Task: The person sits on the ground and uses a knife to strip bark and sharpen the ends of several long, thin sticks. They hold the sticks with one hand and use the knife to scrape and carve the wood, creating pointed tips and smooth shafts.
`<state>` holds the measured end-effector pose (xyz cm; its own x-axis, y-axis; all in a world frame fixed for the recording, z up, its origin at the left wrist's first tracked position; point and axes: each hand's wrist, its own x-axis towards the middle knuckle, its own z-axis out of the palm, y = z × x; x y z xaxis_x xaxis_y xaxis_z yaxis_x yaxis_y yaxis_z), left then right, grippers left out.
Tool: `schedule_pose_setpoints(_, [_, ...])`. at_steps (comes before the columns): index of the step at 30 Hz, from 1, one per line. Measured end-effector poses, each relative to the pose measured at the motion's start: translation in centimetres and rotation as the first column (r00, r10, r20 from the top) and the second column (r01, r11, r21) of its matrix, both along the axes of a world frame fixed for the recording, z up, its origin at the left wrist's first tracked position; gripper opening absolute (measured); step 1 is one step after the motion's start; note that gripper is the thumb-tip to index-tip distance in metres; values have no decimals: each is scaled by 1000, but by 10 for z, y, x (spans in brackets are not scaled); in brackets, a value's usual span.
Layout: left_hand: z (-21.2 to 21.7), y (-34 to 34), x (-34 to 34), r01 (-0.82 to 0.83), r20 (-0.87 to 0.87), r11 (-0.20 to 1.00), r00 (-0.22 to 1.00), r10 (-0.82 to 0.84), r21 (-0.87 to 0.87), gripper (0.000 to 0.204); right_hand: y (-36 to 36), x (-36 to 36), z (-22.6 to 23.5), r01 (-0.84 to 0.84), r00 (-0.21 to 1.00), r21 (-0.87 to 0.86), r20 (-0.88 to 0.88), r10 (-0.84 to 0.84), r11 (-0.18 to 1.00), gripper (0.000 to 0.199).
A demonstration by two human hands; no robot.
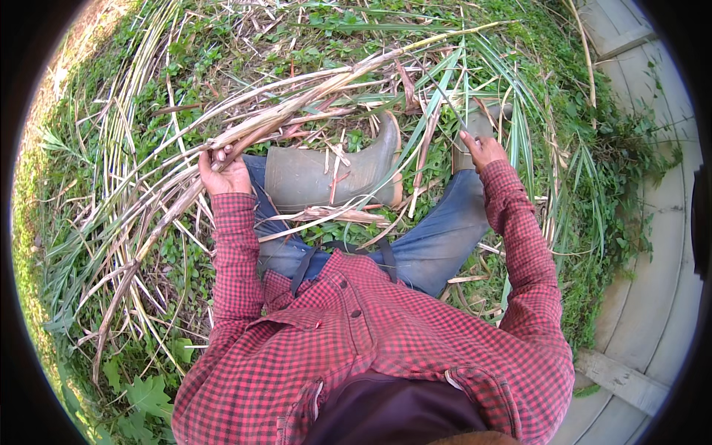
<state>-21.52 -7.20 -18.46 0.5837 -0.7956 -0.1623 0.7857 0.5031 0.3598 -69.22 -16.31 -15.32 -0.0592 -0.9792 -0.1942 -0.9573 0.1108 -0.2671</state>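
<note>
My left hand (pixel 225 176) is closed round a bundle of long dry stalks (pixel 285 111), palm turned up. The bundle slants up and to the right across the ground, and its leafy ends trail to the lower left. In my right hand (pixel 486 151) is a knife (pixel 453 113), its thin dark blade pointing up and to the left, apart from the stalks in my left hand. The knife's handle is mostly hidden by my fingers. Green blades of grass (pixel 517 111) hang close by my right hand.
My legs are bent on the ground, with a rubber boot (pixel 334 169) lying sideways between my hands and another boot (pixel 482 124) beyond my right hand. Cut stalks (pixel 122 141) lie in heaps at the left. A wooden plank wall (pixel 660 222) runs along the right.
</note>
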Motion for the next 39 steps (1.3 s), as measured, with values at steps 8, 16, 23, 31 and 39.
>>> schedule_pose_setpoints(8, [1,26,-16,-51,-13,999,999,51,0,17,24,87,76,-498,847,37,-194,495,866,55])
schedule_pose_setpoints(16, [15,96,39,-303,-6,951,953,304,69,25,3,131,69,-502,805,128,-293,516,855,58])
schedule_pose_setpoints(23, [47,95,33,-267,67,963,962,265,24,38,21,232,72,-733,655,90,-175,735,674,62])
schedule_pose_setpoints(31, [34,74,30,-246,61,968,968,243,56,37,-33,158,71,-408,815,200,-359,454,891,63])
schedule_pose_setpoints(39, [55,75,63,-254,131,967,959,252,-1,37,-80,73,45,-166,890,176,-396,225,970,59])
